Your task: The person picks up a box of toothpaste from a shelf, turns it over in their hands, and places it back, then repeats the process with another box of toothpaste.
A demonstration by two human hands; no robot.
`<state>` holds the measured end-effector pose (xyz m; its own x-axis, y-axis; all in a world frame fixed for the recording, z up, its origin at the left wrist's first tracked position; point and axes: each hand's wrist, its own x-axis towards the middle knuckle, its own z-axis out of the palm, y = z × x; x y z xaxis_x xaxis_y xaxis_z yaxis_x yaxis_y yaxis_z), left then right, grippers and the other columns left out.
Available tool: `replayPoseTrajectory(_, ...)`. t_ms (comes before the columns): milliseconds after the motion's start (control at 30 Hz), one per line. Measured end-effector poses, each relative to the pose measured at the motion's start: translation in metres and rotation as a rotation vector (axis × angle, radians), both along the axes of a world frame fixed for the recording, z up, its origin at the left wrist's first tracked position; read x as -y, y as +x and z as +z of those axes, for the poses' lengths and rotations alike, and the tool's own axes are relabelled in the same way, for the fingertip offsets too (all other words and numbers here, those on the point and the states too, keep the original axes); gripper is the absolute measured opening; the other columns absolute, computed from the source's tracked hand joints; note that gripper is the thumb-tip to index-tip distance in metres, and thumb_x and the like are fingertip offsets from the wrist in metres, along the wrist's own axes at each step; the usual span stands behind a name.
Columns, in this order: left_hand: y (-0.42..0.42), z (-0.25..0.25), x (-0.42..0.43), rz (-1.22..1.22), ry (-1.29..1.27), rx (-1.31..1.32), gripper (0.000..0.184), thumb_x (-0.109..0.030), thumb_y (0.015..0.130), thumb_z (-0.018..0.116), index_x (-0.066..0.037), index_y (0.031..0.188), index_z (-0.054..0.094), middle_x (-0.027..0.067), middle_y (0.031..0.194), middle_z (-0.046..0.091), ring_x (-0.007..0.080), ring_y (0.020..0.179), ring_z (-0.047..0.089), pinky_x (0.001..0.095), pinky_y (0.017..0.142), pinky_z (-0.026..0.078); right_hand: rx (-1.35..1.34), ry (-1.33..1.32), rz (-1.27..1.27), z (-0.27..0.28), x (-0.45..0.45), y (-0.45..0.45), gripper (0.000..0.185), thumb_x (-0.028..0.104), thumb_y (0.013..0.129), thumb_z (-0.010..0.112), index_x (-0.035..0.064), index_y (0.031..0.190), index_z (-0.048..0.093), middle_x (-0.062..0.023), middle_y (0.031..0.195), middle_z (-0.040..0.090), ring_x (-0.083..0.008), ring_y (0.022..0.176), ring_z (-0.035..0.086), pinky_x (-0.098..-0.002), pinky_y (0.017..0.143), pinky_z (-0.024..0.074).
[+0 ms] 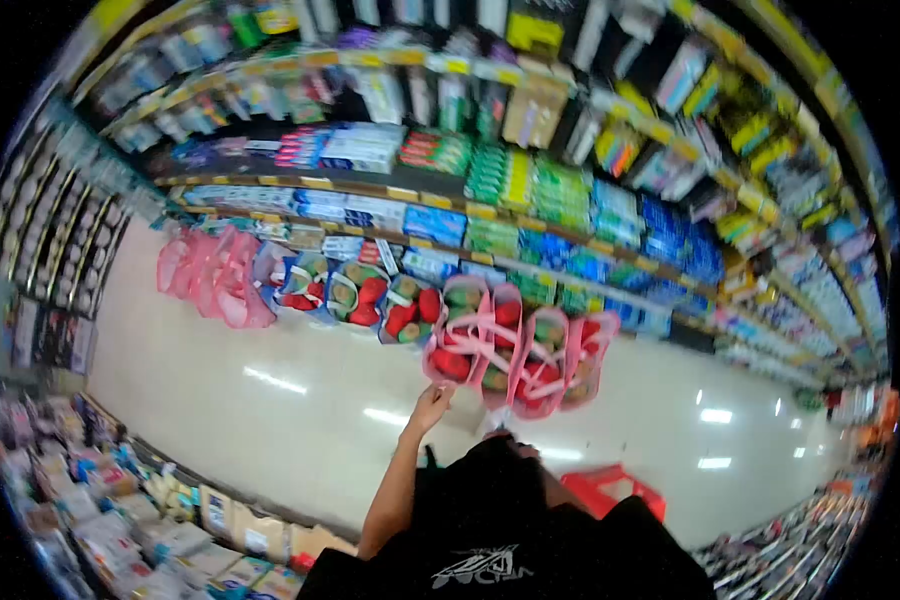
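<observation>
My left hand (430,408) reaches forward over the floor, its fingers curled together at the near edge of a pink bag (432,358). Whatever it pinches, if anything, is too small to make out. Close to my body, my right hand (518,444) is mostly hidden by the black shirt and blurred, with a small whitish thing (500,418) just in front of it. Pink bags (543,402) with ribbon-like handles stand open along the shelf, holding red and greenish-brown items. Left of them are several blue bags (355,312) with similar red contents.
More pink bags (232,290) stand at the left end of the row. Behind the bags rise shelves (490,212) of boxed goods. A red basket (615,485) sits at my right on the shiny floor (320,400). Piled packages (160,530) line the lower left.
</observation>
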<state>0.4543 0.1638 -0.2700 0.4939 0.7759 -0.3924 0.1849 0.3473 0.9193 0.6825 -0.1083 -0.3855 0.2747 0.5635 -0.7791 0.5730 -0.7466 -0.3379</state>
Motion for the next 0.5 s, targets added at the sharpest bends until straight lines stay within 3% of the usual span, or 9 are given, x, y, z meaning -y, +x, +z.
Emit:
replayPoseTrajectory(100,-0.059,0.029,0.032,-0.016,0.174,-0.006,0.043,-0.038,0.090,0.054,-0.005,0.118,0.052,0.0045,0.070,0.056,0.0142,0.063,0.054,0.0285,0.059,0.045,0.072,-0.026,0.269,0.015,-0.108,-0.052,0.069,0.051,0.081,0.055,0.0045,0.130,0.043,-0.0178,0.130,0.049,-0.0288,0.118,0.048,-0.0409,0.096,0.0395)
replayPoseTrajectory(167,-0.114,0.026,0.032,-0.096,0.229,-0.143,0.049,-0.041,0.088,0.054,-0.004,0.120,0.051,0.0081,0.075,0.059,0.0183,0.068,0.057,0.0308,0.063,0.046,-0.092,0.073,0.309,0.039,-0.138,-0.061,0.066,0.049,0.078,0.060,0.0012,0.122,0.049,-0.0199,0.115,0.058,-0.0306,0.112,0.053,-0.0389,0.091,0.0428)
replayPoseTrajectory(200,-0.152,0.001,0.047,-0.138,0.210,-0.252,0.052,-0.044,0.088,0.054,-0.004,0.121,0.051,0.0111,0.079,0.061,0.0214,0.072,0.059,0.0325,0.066,0.047,-0.072,0.200,0.190,0.086,-0.145,-0.083,0.057,0.044,0.082,0.057,0.0010,0.118,0.052,-0.0195,0.110,0.060,-0.0313,0.110,0.054,-0.0392,0.090,0.0434)
replayPoseTrajectory(267,-0.236,-0.086,0.092,-0.107,0.046,-0.488,0.064,-0.055,0.083,0.053,-0.004,0.123,0.051,0.0234,0.102,0.062,0.0332,0.093,0.061,0.0393,0.082,0.048,-0.210,0.286,0.132,0.084,-0.148,-0.107,0.045,0.037,0.083,0.058,0.0016,0.110,0.057,-0.0153,0.095,0.063,-0.0257,0.090,0.059,-0.0369,0.078,0.0469)
replayPoseTrajectory(300,-0.283,-0.104,0.122,-0.092,0.143,-0.644,0.066,-0.057,0.082,0.052,-0.003,0.120,0.054,0.0271,0.114,0.057,0.0368,0.104,0.058,0.0426,0.090,0.044,-0.289,0.330,0.125,0.058,-0.149,-0.108,0.040,0.034,0.083,0.059,0.0019,0.107,0.060,-0.0133,0.088,0.064,-0.0229,0.080,0.061,-0.0358,0.072,0.0487)
replayPoseTrajectory(333,-0.330,-0.122,0.158,-0.004,0.052,-0.740,0.062,-0.053,0.083,0.053,0.000,0.114,0.058,0.0240,0.112,0.059,0.0348,0.103,0.058,0.0423,0.088,0.045,-0.297,0.348,0.225,0.003,-0.146,-0.116,0.037,0.036,0.088,0.053,0.0041,0.103,0.062,-0.0157,0.094,0.064,-0.0293,0.087,0.061,-0.0397,0.079,0.0463)
replayPoseTrajectory(400,-0.389,-0.109,0.231,0.707,-0.500,-0.504,0.049,-0.045,0.085,0.054,-0.005,0.113,0.059,0.0166,0.103,0.064,0.0266,0.096,0.060,0.0426,0.079,0.047,-0.120,0.905,0.471,-0.024,-0.139,-0.136,0.035,0.036,0.089,0.055,0.0007,0.085,0.059,-0.0102,0.066,0.058,-0.0233,0.061,0.058,-0.0342,0.060,0.0451)
replayPoseTrajectory(433,-0.406,-0.088,0.269,1.042,-0.658,-0.340,0.048,-0.044,0.087,0.053,-0.010,0.120,0.053,0.0135,0.098,0.063,0.0251,0.089,0.061,0.0427,0.074,0.048,-0.181,0.749,0.340,-0.011,-0.134,-0.145,0.037,0.035,0.088,0.057,0.0001,0.079,0.055,-0.0093,0.062,0.057,-0.0236,0.056,0.057,-0.0351,0.055,0.0438)
replayPoseTrajectory(500,-0.463,-0.121,0.355,1.212,-0.675,-0.086,0.048,-0.047,0.088,0.051,-0.011,0.120,0.049,0.0101,0.094,0.060,0.0224,0.082,0.060,0.0421,0.067,0.046,-0.070,0.396,0.459,0.004,-0.158,-0.161,0.029,0.030,0.091,0.053,0.0026,0.080,0.056,-0.0051,0.071,0.054,-0.0155,0.061,0.050,-0.0266,0.061,0.0412)
